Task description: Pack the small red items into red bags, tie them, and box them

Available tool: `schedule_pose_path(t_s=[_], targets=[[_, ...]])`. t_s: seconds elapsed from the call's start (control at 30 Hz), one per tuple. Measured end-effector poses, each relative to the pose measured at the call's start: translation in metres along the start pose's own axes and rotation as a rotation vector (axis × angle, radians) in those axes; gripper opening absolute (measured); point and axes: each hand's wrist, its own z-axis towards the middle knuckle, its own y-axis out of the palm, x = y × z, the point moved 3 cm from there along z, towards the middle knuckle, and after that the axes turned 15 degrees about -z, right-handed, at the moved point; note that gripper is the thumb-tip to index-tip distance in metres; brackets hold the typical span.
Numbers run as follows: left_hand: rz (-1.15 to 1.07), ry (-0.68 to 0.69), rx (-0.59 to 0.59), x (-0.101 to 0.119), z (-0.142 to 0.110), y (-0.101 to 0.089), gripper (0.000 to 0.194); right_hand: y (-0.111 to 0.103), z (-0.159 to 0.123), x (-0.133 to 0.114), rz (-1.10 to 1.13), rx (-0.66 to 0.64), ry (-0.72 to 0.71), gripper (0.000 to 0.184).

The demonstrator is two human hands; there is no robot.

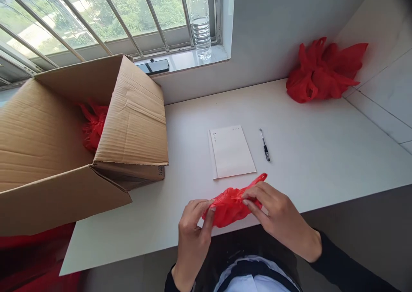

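Observation:
A crumpled red plastic bag lies at the near edge of the white table. Both hands are on it. My left hand pinches its left end with curled fingers. My right hand grips the right side, fingers pressed together on the gathered plastic, and a loose handle end sticks up past them. Just beyond the bag lie a white notepad and a black pen.
A large open cardboard box stands at the left with red plastic inside. A pile of red bags sits in the far right corner. On the window sill stand a water bottle and a phone.

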Motion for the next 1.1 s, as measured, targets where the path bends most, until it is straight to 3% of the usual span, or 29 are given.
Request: schedule_pose_path(t_s=[0.1,0.2,0.27,0.33,0.43,0.53,0.67,0.8,0.87,0.97,1.03,1.1], targets=[[0.011,-0.088,0.103,-0.008,-0.004,-0.015,0.017,-0.013,-0.006,0.017,0.007,0.043,0.144,0.007],[0.029,-0.083,0.115,-0.005,-0.006,-0.016,0.03,-0.016,-0.008,0.016,-0.015,0.02,0.159,0.009],[0.077,0.022,0.036,0.004,-0.005,-0.008,0.049,-0.012,-0.004,0.008,-0.047,-0.02,0.118,0.025],[0.166,0.147,-0.115,0.013,-0.003,0.004,0.059,-0.006,0.0,-0.001,-0.085,-0.082,0.071,0.036],[0.252,0.276,-0.255,0.018,0.0,0.017,0.047,0.0,0.001,-0.008,-0.063,-0.193,0.013,0.028],[0.178,0.299,-0.199,0.014,0.002,0.018,0.029,0.0,-0.006,-0.007,0.005,-0.273,0.011,0.027],[0.091,0.191,-0.108,0.005,-0.002,0.008,0.02,-0.005,-0.015,0.0,0.023,-0.31,-0.017,0.009],[0.092,-0.002,0.083,-0.001,-0.007,-0.012,0.013,-0.021,-0.016,0.013,0.082,-0.182,0.197,0.008],[0.136,-0.015,0.106,0.005,-0.008,-0.014,0.022,-0.027,-0.014,0.014,0.109,-0.13,0.308,0.008],[0.222,0.151,-0.056,0.027,-0.005,0.001,0.051,-0.029,-0.01,0.005,0.173,-0.108,0.32,0.005],[0.255,0.318,-0.158,0.041,-0.001,0.013,0.05,-0.028,-0.009,-0.001,0.22,-0.09,0.31,0.003],[0.24,0.417,-0.156,0.048,0.004,0.018,0.04,-0.028,-0.011,-0.002,0.254,-0.058,0.347,0.01]])
